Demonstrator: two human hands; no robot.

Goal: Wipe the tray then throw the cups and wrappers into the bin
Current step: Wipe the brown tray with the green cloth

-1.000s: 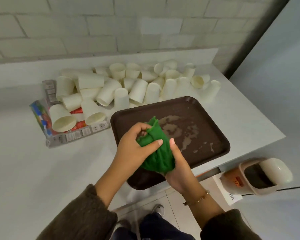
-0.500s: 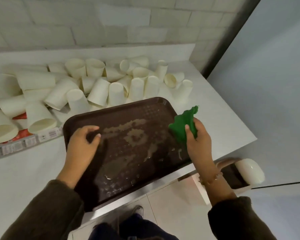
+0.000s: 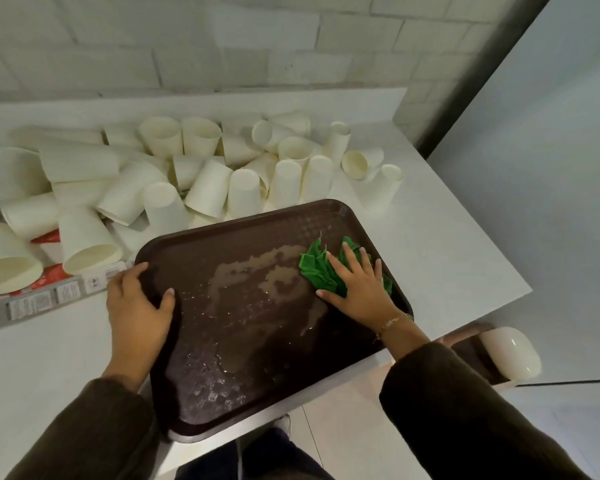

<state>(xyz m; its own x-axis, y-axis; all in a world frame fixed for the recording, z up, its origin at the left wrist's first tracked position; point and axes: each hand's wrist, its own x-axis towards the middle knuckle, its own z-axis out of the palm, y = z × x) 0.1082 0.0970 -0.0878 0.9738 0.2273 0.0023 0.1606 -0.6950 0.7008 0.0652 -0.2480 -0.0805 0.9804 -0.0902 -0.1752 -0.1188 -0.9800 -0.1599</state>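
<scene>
Right fingers [image 3: 352,263] splayed flat on green cloth [image 3: 317,271], left hand [image 3: 137,303] gripping tray [image 3: 326,211] edge; wiping step, sweep left through spill [image 3: 257,271] next.

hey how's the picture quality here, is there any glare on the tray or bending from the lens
Head view: dim, flat, cool light. The wet patch on the brown tray gives small glints and a pale sheen, no harsh glare. Wide-angle lens bows the counter edge and wall lines. The right hand on the green cloth and the left hand look reasonably sharp; the sleeves at the bottom corners are soft.
</scene>
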